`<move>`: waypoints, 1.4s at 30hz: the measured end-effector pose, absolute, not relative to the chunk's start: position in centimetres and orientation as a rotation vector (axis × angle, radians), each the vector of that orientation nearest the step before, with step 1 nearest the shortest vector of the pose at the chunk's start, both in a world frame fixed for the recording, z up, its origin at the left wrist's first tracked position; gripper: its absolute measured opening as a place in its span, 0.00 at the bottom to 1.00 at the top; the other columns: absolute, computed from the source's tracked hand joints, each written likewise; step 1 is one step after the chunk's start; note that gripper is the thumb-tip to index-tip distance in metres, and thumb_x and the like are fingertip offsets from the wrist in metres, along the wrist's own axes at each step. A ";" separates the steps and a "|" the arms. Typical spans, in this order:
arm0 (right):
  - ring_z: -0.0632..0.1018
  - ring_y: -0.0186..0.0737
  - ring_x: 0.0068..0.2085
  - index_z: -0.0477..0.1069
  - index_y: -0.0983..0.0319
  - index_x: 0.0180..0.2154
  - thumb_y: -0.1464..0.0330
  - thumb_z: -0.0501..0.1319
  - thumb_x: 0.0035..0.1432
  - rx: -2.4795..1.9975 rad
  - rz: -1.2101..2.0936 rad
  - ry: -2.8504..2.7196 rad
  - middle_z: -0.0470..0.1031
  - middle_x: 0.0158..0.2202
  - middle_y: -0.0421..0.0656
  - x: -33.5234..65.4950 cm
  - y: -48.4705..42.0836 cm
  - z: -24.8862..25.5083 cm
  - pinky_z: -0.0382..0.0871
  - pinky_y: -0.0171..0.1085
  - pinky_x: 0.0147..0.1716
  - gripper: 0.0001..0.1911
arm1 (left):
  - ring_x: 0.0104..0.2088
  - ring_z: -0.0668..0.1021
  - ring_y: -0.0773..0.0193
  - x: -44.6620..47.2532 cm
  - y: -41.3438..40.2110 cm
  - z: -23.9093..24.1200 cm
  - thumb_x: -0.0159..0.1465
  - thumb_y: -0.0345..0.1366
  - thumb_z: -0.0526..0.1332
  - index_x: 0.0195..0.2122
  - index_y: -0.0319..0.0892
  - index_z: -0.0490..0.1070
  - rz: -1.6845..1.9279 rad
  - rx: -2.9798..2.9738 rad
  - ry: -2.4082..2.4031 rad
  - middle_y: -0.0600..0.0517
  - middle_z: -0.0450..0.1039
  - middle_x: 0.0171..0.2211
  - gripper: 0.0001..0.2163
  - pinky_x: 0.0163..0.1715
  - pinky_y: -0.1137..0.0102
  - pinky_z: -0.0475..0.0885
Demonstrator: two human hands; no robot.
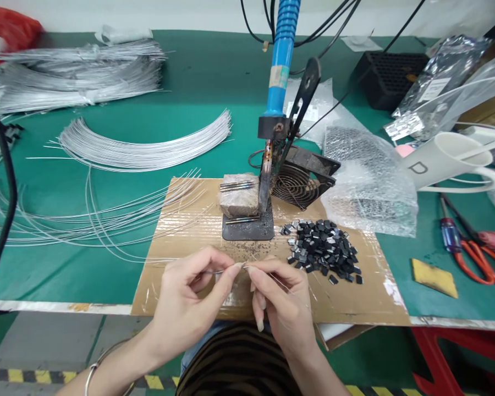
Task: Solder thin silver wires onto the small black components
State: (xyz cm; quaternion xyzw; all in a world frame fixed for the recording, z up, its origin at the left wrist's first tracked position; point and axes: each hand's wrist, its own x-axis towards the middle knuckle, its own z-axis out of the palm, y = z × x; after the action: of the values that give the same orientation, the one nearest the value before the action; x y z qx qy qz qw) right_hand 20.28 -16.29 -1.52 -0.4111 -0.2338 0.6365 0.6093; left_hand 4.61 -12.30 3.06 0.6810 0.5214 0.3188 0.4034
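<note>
My left hand [204,286] pinches a thin white wire [160,259] that runs off to the left. Close by, fingertips almost touching the left ones, my right hand [278,291] pinches a thin strand near the wire's end. What lies right between the fingertips is too small to make out. Just beyond the hands stands a soldering iron [267,165] with a blue handle [284,55], pointing down on a stand. Beside its tip is a wrapped block [239,193] with metal rods on it. A pile of small black connectors [324,247] lies right of my right hand.
Cardboard [367,300] covers the green table's front. Loose wires [66,220] and a wire bundle [148,146] lie left. A small fan [303,179], bubble wrap [367,181], white mug [441,159], yellow sponge [434,278], screwdriver [450,234] and orange-handled scissors [478,264] are right.
</note>
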 end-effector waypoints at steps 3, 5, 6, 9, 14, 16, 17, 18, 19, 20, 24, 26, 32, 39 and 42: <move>0.70 0.23 0.12 0.86 0.60 0.33 0.64 0.74 0.60 -0.912 1.560 -0.516 0.72 0.25 0.35 20.9 -16.0 -1.2 0.58 0.25 0.10 0.06 | 0.21 0.69 0.70 4.6 -12.2 3.4 0.68 0.35 0.64 0.31 0.42 0.76 0.778 1.749 1.312 0.55 0.71 0.22 0.09 0.20 0.75 0.64; 0.70 0.23 0.12 0.86 0.60 0.32 0.64 0.74 0.59 -0.909 1.604 -0.517 0.73 0.25 0.35 21.3 -15.8 -0.9 0.57 0.24 0.10 0.06 | 0.20 0.69 0.70 4.5 -12.2 3.6 0.68 0.35 0.64 0.30 0.42 0.76 0.764 1.766 1.306 0.55 0.71 0.22 0.08 0.20 0.75 0.64; 0.70 0.23 0.12 0.86 0.60 0.32 0.64 0.74 0.58 -0.915 1.613 -0.522 0.73 0.25 0.35 21.4 -15.7 -0.8 0.56 0.25 0.10 0.06 | 0.20 0.68 0.70 4.5 -12.2 3.6 0.68 0.35 0.64 0.30 0.42 0.75 0.761 1.772 1.301 0.56 0.71 0.22 0.08 0.19 0.75 0.64; 0.69 0.23 0.12 0.86 0.61 0.32 0.64 0.74 0.58 -0.928 1.622 -0.532 0.74 0.24 0.36 21.7 -15.7 -0.8 0.56 0.25 0.10 0.07 | 0.20 0.67 0.70 4.4 -12.3 3.7 0.68 0.34 0.64 0.30 0.42 0.75 0.766 1.786 1.285 0.57 0.70 0.22 0.08 0.19 0.76 0.64; 0.71 0.23 0.12 0.86 0.60 0.32 0.65 0.74 0.60 -0.912 1.635 -0.536 0.74 0.24 0.35 21.7 -15.8 -1.1 0.58 0.24 0.11 0.06 | 0.20 0.68 0.70 4.5 -12.3 3.8 0.68 0.34 0.64 0.30 0.42 0.76 0.757 1.812 1.302 0.56 0.71 0.22 0.08 0.19 0.76 0.64; 0.71 0.23 0.13 0.86 0.60 0.33 0.64 0.74 0.60 -0.906 1.640 -0.542 0.75 0.24 0.35 21.7 -15.9 -1.1 0.58 0.24 0.11 0.06 | 0.20 0.69 0.70 4.6 -12.3 3.7 0.68 0.34 0.65 0.30 0.43 0.76 0.771 1.804 1.305 0.56 0.71 0.22 0.08 0.19 0.76 0.65; 0.71 0.23 0.13 0.86 0.59 0.33 0.64 0.73 0.61 -0.905 1.637 -0.547 0.75 0.25 0.35 21.7 -15.9 -1.1 0.58 0.24 0.12 0.06 | 0.20 0.70 0.70 4.6 -12.2 3.7 0.67 0.34 0.65 0.30 0.43 0.76 0.779 1.792 1.306 0.56 0.72 0.22 0.08 0.19 0.76 0.65; 0.72 0.22 0.13 0.86 0.59 0.34 0.64 0.73 0.61 -0.907 1.631 -0.552 0.75 0.25 0.35 21.6 -15.9 -1.1 0.58 0.24 0.12 0.06 | 0.20 0.70 0.69 4.7 -12.2 3.6 0.67 0.34 0.65 0.31 0.43 0.76 0.791 1.778 1.308 0.56 0.72 0.23 0.07 0.19 0.76 0.66; 0.72 0.22 0.13 0.86 0.59 0.34 0.64 0.73 0.61 -0.912 1.624 -0.555 0.75 0.25 0.35 21.6 -15.9 -1.1 0.59 0.23 0.12 0.06 | 0.20 0.71 0.69 4.7 -12.2 3.5 0.67 0.34 0.65 0.31 0.43 0.76 0.803 1.766 1.312 0.56 0.73 0.23 0.07 0.19 0.76 0.66; 0.72 0.22 0.13 0.86 0.59 0.34 0.64 0.73 0.61 -0.921 1.613 -0.556 0.75 0.26 0.35 21.5 -16.0 -1.1 0.59 0.23 0.13 0.06 | 0.20 0.71 0.69 4.8 -12.2 3.4 0.67 0.34 0.65 0.31 0.43 0.76 0.810 1.760 1.316 0.56 0.73 0.23 0.07 0.19 0.76 0.66; 0.72 0.22 0.13 0.86 0.59 0.35 0.63 0.73 0.61 -0.937 1.588 -0.535 0.73 0.25 0.35 21.2 -16.1 -1.1 0.60 0.23 0.13 0.06 | 0.19 0.70 0.70 4.9 -12.4 3.2 0.67 0.34 0.65 0.31 0.44 0.76 0.840 1.784 1.333 0.57 0.73 0.22 0.07 0.18 0.76 0.65; 0.72 0.22 0.13 0.86 0.59 0.35 0.63 0.73 0.61 -0.925 1.588 -0.520 0.73 0.24 0.34 21.0 -16.2 -1.1 0.60 0.23 0.13 0.06 | 0.19 0.67 0.71 5.0 -12.5 3.1 0.67 0.33 0.65 0.31 0.45 0.76 0.869 1.821 1.335 0.58 0.72 0.22 0.06 0.17 0.76 0.63; 0.72 0.21 0.13 0.87 0.58 0.37 0.63 0.73 0.62 -0.894 1.585 -0.516 0.72 0.24 0.34 20.9 -16.2 -1.2 0.59 0.22 0.12 0.06 | 0.18 0.61 0.73 5.2 -12.7 3.1 0.67 0.29 0.65 0.31 0.46 0.75 0.965 1.915 1.330 0.61 0.71 0.22 0.07 0.15 0.77 0.57; 0.69 0.22 0.12 0.87 0.59 0.34 0.65 0.73 0.60 -0.856 1.550 -0.380 0.73 0.22 0.34 19.7 -16.3 -1.3 0.60 0.21 0.10 0.05 | 0.20 0.71 0.71 5.3 -13.1 2.5 0.67 0.30 0.66 0.32 0.45 0.75 1.008 1.849 1.367 0.58 0.74 0.23 0.06 0.18 0.77 0.66; 0.68 0.22 0.12 0.87 0.58 0.35 0.64 0.74 0.59 -0.829 1.544 -0.316 0.73 0.22 0.34 19.1 -16.4 -1.2 0.60 0.21 0.10 0.05 | 0.21 0.75 0.69 5.4 -13.2 2.3 0.66 0.30 0.66 0.32 0.45 0.75 1.033 1.831 1.380 0.56 0.75 0.24 0.06 0.18 0.77 0.68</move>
State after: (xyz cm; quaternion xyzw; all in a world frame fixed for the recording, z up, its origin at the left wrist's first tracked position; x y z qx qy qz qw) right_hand 19.14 -16.41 -1.25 -0.3620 -0.1381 0.6738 0.6291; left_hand 5.45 -13.22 2.34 0.6926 0.5221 0.3907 0.3085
